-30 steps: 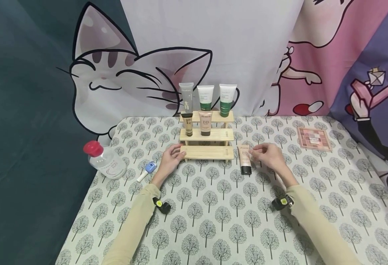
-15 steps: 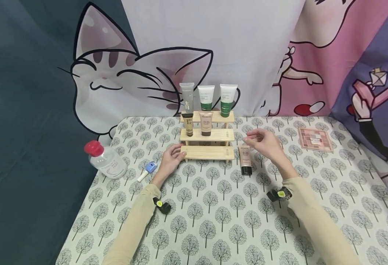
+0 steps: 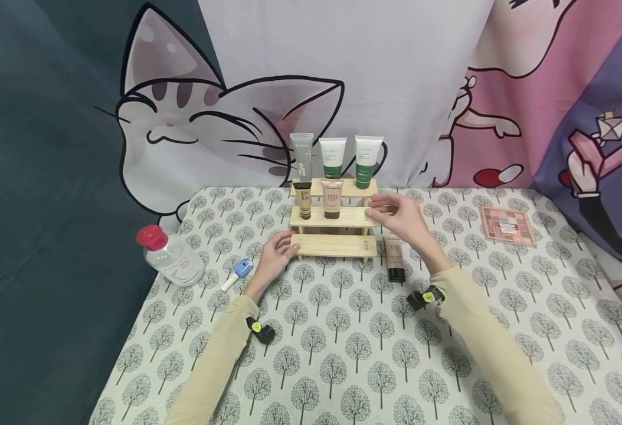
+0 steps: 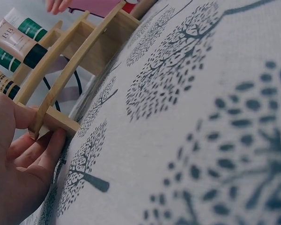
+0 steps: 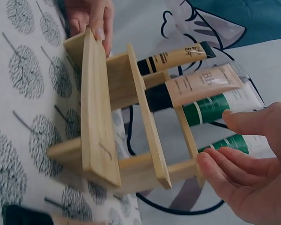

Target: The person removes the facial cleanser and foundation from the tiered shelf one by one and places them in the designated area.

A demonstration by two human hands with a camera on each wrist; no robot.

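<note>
My left hand (image 3: pixel 276 255) pinches the left end of a three-step wooden display stand (image 3: pixel 332 245), thumb over the lowest step and fingers beneath it in the left wrist view. My right hand (image 3: pixel 400 219) is by the right end of the middle step, thumb and fingers apart with nothing between them. On that step stand a BB cream tube (image 3: pixel 332 199) and a small gold tube (image 3: pixel 304 202). The top step carries a grey tube (image 3: pixel 302 156) and two white-and-green tubes (image 3: pixel 366 162). A second BB cream tube (image 3: pixel 394 255) lies on the cloth, right of the stand.
A clear bottle with a red pump top (image 3: pixel 175 260) stands at the left table edge. Near my left wrist lies a small blue-and-white item (image 3: pixel 238 273). A pink palette (image 3: pixel 507 225) lies at the far right. A cat-print curtain (image 3: pixel 396 71) hangs behind.
My right hand has left the BB cream tube on the cloth and moved up and left to the stand's right side. My left hand has stayed in place.
</note>
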